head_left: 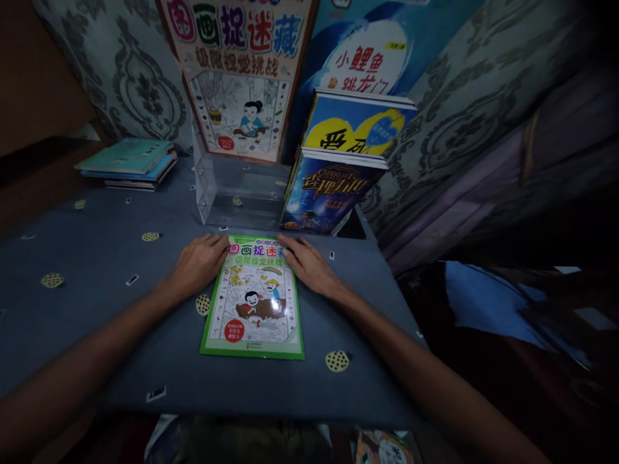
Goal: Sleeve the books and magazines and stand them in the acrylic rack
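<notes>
On the table (97, 258), right in front of the clear stand (232, 193), a green-bordered activity book (254, 299) lies flat, long axis running away from the person, title end farthest. Left hand (198, 263) and right hand (309, 264) rest open at its top corners (fingers flat, gripping nothing), well apart.

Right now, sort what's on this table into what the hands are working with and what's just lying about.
In hand:
- green-bordered children's activity book, flat on the blue-grey tablecloth
- left hand at its top left corner
- right hand at its top right corner

Lying about:
- clear acrylic book stand
- two leaning blue picture books
- stack of teal books
- large pink-titled book
</notes>
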### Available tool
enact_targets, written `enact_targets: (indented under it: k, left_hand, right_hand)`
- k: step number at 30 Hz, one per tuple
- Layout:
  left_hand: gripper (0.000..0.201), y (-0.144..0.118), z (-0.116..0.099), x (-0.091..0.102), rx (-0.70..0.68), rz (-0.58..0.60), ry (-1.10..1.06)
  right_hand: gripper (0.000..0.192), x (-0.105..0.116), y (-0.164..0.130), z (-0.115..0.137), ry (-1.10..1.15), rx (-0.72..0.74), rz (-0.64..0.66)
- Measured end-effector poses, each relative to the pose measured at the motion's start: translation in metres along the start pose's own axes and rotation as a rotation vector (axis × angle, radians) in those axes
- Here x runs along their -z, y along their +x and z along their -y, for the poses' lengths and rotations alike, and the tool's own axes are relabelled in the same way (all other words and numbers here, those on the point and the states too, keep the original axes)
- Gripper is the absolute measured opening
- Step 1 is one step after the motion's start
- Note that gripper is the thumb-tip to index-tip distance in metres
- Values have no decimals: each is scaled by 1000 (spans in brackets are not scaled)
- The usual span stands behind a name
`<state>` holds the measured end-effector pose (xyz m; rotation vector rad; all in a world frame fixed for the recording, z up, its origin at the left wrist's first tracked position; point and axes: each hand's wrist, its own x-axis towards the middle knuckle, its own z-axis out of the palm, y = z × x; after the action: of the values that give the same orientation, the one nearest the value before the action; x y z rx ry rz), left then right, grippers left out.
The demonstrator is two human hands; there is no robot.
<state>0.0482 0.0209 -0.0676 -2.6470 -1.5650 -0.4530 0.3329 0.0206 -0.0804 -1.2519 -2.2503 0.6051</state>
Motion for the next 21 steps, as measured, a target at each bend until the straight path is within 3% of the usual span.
enact_targets:
  k: [6, 9, 12, 21]
  left_hand:
    - [26, 0, -1, 3, -29, 2, 57]
    - [29, 2, -7, 8, -102, 4, 159]
    - [30, 8, -16, 9, -174, 18, 155]
    - [41, 47, -42, -18, -339, 64, -75]
  right_hand:
    - [52, 6, -1, -19, 267, -51, -106]
    - [60, 6, 6, -26, 502, -99, -147]
    - [56, 6, 9, -31, 698, -163, -151]
    - [39, 7, 9, -30, 768, -192, -150]
